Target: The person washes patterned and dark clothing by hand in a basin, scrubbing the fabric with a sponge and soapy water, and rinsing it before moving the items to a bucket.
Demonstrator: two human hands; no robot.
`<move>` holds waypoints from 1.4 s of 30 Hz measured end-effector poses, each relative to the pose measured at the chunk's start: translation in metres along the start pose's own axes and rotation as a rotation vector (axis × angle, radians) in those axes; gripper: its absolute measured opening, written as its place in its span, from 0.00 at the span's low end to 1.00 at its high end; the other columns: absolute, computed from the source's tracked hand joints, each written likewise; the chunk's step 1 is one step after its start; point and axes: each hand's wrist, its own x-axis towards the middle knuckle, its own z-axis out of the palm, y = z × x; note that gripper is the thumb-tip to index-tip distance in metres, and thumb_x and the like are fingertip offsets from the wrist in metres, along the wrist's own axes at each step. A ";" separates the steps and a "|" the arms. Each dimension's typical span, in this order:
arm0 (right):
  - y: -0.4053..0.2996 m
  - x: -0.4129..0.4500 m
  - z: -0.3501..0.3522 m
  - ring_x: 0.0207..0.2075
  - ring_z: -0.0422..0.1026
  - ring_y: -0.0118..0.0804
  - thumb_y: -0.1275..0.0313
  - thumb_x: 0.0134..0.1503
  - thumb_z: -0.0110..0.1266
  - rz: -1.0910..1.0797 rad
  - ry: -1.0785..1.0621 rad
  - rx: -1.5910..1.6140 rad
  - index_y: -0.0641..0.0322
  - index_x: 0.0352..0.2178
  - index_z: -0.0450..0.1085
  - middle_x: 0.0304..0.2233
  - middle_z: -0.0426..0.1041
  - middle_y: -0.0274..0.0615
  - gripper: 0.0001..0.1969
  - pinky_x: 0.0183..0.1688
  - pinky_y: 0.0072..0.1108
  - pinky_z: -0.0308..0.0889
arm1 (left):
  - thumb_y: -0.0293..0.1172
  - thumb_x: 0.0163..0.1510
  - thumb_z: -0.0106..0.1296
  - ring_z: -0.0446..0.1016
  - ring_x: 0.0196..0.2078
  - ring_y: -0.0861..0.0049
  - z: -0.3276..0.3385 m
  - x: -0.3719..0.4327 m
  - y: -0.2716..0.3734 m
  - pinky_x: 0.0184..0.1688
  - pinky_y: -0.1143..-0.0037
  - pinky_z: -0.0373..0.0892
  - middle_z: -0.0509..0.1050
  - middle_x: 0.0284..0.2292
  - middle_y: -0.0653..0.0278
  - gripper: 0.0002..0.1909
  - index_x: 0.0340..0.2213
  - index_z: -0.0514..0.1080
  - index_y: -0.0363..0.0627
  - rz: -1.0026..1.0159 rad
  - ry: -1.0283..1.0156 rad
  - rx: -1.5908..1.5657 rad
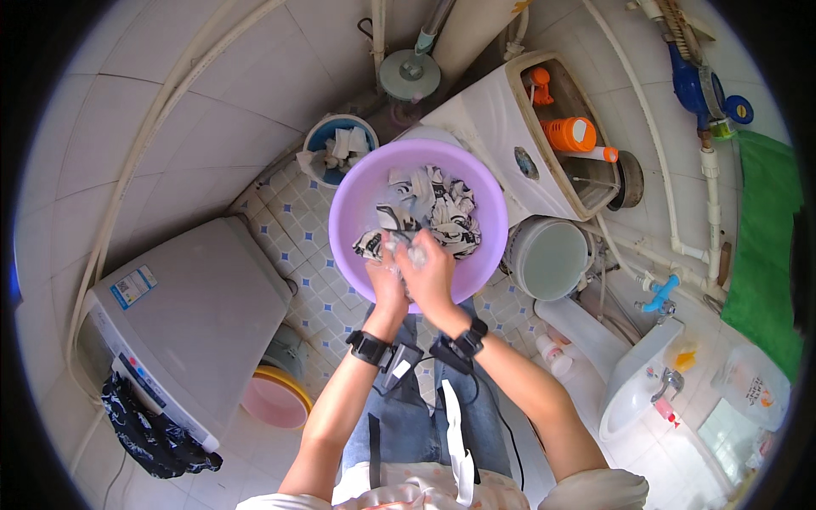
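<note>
A purple plastic basin (340, 220) holds a wet white garment with black print (456, 217), bunched up and spread over its right half. Over the basin's near side my left hand (387, 274) and my right hand (428, 262) press together, both gripping a bunched part of that cloth. White suds cling to the fingers and the cloth between them. Part of the garment hangs from my hands towards the left of the basin. Each wrist wears a black strap with a small device.
A washing machine (197, 312) stands at left, with stacked basins (280, 398) beside it. Beyond the purple basin is a waste bin (344, 150). At right are a lidless toilet tank (491, 121), a bucket of water (549, 258) and a washbasin (628, 395).
</note>
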 end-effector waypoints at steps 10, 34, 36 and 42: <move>0.027 0.008 0.001 0.17 0.63 0.42 0.72 0.46 0.51 0.062 -0.021 0.023 0.65 0.19 0.60 0.14 0.63 0.49 0.10 0.22 0.29 0.58 | 0.38 0.56 0.42 0.66 0.28 0.83 0.001 0.002 -0.008 0.29 0.77 0.63 0.71 0.26 0.65 0.16 0.32 0.69 0.34 -0.114 0.029 0.278; 0.004 -0.015 0.005 0.20 0.66 0.52 0.72 0.40 0.55 -0.012 -0.144 0.069 0.65 0.19 0.59 0.15 0.64 0.50 0.11 0.22 0.32 0.59 | 0.35 0.55 0.41 0.70 0.26 0.81 -0.043 0.042 -0.043 0.26 0.78 0.66 0.71 0.27 0.64 0.12 0.32 0.68 0.37 -0.180 -0.176 0.251; 0.020 -0.006 0.002 0.20 0.66 0.51 0.73 0.42 0.53 -0.044 -0.083 -0.014 0.65 0.19 0.59 0.15 0.63 0.49 0.10 0.22 0.32 0.58 | 0.35 0.55 0.42 0.70 0.27 0.81 -0.024 0.030 -0.045 0.28 0.79 0.67 0.71 0.28 0.64 0.12 0.32 0.68 0.36 -0.249 -0.149 0.140; 0.016 0.000 0.004 0.18 0.68 0.46 0.72 0.43 0.54 -0.047 -0.084 -0.025 0.64 0.18 0.59 0.15 0.65 0.47 0.10 0.20 0.30 0.59 | 0.34 0.55 0.39 0.68 0.27 0.80 -0.020 0.012 -0.024 0.28 0.79 0.65 0.71 0.28 0.63 0.13 0.34 0.67 0.35 -0.264 -0.106 0.070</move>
